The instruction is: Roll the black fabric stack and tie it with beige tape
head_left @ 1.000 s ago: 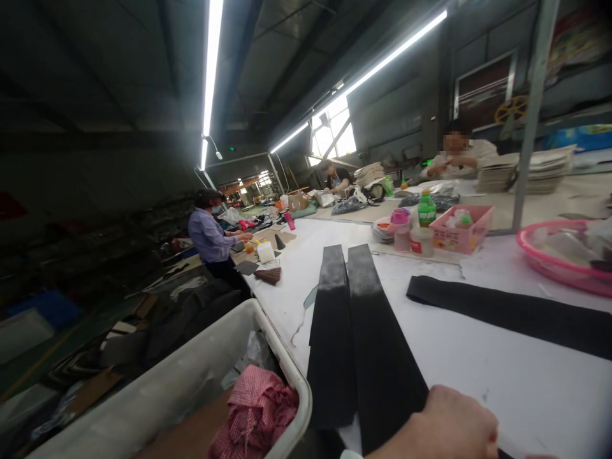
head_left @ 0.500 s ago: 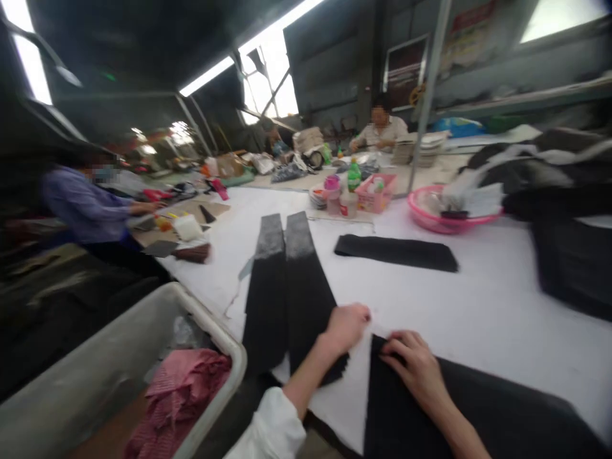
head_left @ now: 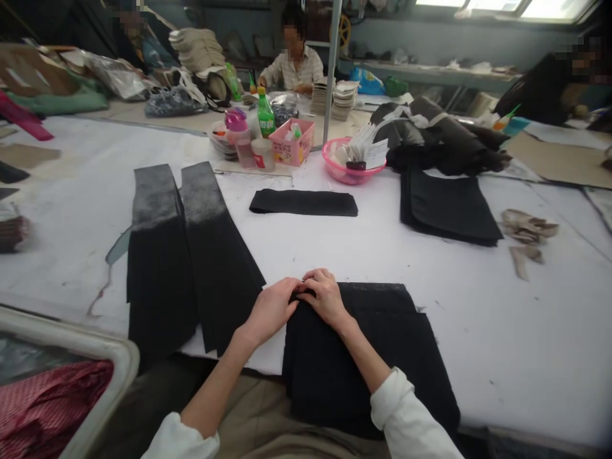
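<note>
A stack of black fabric pieces (head_left: 373, 357) lies in front of me and hangs partly over the table's near edge. At its far left corner my left hand (head_left: 272, 310) and my right hand (head_left: 327, 298) meet, fingertips pinched on the cloth. The exact bit between the fingertips is hidden. Left of my hands lie two long stacks of black fabric strips (head_left: 157, 261), (head_left: 215, 255), whitish at their far ends. Farther off, a folded black band (head_left: 306, 203) rests on the white tabletop (head_left: 382, 255).
A pale bin (head_left: 127, 357) with red checked cloth (head_left: 57, 401) stands at the near left. Toward the back are a pink basin (head_left: 354, 173), a pink basket (head_left: 294, 143), a green bottle (head_left: 265, 115) and a metal pole (head_left: 331, 76). More black fabric (head_left: 449, 204) lies right. A person (head_left: 294, 60) sits opposite.
My view has swung to the right. My left hand, apart from the fabric before, has come to the corner beside my right hand, and both now pinch there.
</note>
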`<move>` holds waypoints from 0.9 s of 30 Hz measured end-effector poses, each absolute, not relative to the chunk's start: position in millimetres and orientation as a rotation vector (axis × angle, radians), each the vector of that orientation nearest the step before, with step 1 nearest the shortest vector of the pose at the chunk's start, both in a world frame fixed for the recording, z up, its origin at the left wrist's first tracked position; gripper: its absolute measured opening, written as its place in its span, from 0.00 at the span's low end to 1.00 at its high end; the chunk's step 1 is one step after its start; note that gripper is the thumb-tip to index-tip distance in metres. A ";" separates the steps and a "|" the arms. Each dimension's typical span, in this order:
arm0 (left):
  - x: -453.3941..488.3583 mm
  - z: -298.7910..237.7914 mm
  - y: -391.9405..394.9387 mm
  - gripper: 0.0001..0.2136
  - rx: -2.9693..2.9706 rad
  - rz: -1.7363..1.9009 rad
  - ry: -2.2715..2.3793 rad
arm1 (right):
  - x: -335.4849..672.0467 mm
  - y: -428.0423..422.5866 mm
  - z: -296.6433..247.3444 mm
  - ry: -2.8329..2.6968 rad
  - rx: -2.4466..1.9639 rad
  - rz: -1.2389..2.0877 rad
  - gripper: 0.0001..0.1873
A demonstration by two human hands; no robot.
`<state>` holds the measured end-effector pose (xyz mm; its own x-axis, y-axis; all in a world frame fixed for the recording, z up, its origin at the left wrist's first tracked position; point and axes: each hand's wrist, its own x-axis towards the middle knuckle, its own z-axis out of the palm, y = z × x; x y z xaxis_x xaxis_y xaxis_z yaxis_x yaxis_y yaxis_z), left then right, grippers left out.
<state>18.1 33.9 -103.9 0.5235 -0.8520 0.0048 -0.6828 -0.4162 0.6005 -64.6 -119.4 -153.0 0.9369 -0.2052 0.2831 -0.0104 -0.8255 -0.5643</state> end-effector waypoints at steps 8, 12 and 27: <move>16.3 -122.3 25.6 0.05 2.455 -0.351 -1.177 | -64.5 -119.6 -158.4 0.126 -2.514 -0.497 0.05; 15.0 -123.7 27.4 0.07 2.440 -0.344 -1.187 | -65.0 -125.2 -158.2 0.062 -2.560 -0.448 0.08; 8.7 -123.6 25.7 0.07 2.506 -0.304 -1.206 | -104.3 -187.8 -142.5 0.087 -2.812 -0.400 0.21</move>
<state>8.7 25.7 -123.6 0.6163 -0.7863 -0.0437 -0.7130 -0.5808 0.3928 -104.3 -187.8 -142.5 0.9595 -0.1005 0.2632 -0.0175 -0.9536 -0.3005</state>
